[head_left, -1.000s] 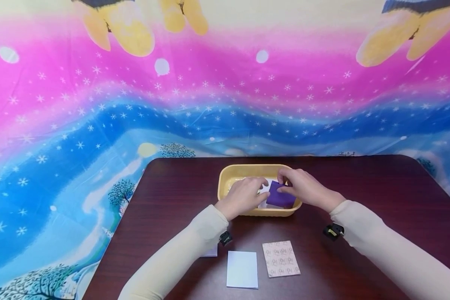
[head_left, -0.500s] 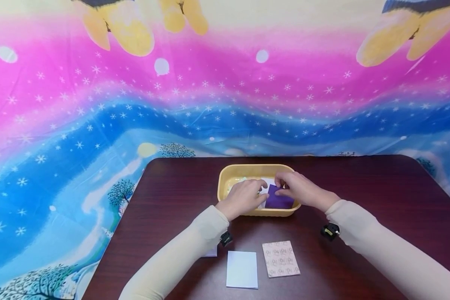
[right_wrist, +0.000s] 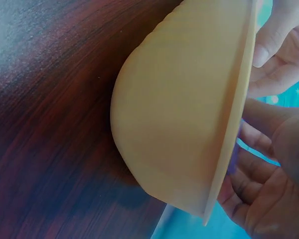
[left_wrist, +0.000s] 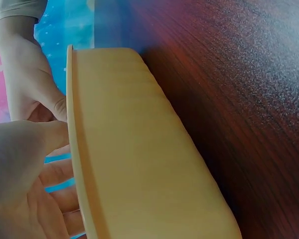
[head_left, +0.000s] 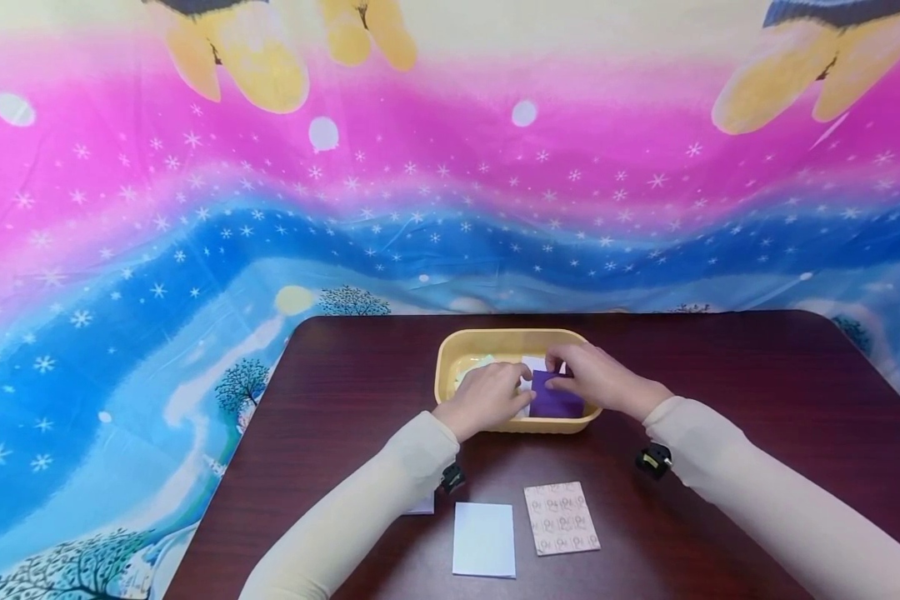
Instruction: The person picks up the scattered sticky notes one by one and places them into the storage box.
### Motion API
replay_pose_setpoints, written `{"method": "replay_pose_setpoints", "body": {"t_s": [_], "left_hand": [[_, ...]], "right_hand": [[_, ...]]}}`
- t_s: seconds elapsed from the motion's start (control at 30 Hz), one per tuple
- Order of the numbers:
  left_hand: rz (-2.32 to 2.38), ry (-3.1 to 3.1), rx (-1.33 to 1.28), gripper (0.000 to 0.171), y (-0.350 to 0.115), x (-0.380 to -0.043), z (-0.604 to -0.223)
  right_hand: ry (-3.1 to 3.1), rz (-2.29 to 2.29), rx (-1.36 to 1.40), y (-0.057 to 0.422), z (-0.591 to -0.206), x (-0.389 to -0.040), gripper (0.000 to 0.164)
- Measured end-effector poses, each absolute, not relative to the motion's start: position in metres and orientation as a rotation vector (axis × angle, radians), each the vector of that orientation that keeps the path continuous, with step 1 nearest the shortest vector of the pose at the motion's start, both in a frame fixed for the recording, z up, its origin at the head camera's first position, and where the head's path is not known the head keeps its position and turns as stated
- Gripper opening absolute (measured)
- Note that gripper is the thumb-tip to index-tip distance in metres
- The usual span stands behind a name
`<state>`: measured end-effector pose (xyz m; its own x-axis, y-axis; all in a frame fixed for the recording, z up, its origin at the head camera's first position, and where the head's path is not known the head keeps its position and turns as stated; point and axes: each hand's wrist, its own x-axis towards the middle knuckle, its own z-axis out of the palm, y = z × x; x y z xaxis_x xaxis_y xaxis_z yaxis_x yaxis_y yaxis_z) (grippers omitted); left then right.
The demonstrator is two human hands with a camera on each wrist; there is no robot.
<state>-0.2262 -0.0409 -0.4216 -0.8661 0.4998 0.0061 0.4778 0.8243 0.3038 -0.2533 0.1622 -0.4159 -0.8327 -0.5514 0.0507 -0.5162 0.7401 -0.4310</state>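
A yellow plastic bin (head_left: pixel 510 332) stands on the table with both hands over its opening. My right hand (head_left: pixel 607 379) pinches a purple square of paper or card (head_left: pixel 558 402) between thumb and forefinger, inside the bin's right half. Reaching in from the left, my left hand (head_left: pixel 487 393) has loosely bent fingers, thumb and forefinger apart, close to the purple square's left edge. White paper (head_left: pixel 526 407) shows between the hands. In both wrist views the bin's wall (left_wrist: pixel 124 129) hides most of the contents; a purple sliver (right_wrist: pixel 233 160) appears beside my right fingers.
Nearer me on the dark wooden table (head_left: pixel 345 375) lie a white folded card (head_left: pixel 484 539) and a pink patterned card (head_left: pixel 562 518). Another white piece (head_left: pixel 422 504) is partly behind my left sleeve. A colourful cloth backdrop (head_left: pixel 450 183) hangs behind the table.
My right hand has moved slightly left and down, bringing the purple square lower and straighter in the bin. My left hand has barely shifted. The cards on the table have not moved.
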Motion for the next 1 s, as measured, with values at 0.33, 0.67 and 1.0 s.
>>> {"method": "replay_pose_setpoints", "body": {"t_s": [0.33,0.67,1.0], "left_hand": [[0.458,2.926,0.779,0.034,-0.042,-0.229,-0.424],[0.484,2.918,0.758,0.034,-0.042,-0.227,-0.421],[0.481,2.922,0.745,0.035,-0.044,-0.226,-0.419]], "right_hand": [[2.831,-0.656,-0.878,0.166,-0.419,-0.251,0.012],[2.835,-0.663,-0.87,0.166,-0.419,-0.248,0.01],[2.887,-0.638,-0.822,0.164,-0.416,-0.24,0.023]]}}
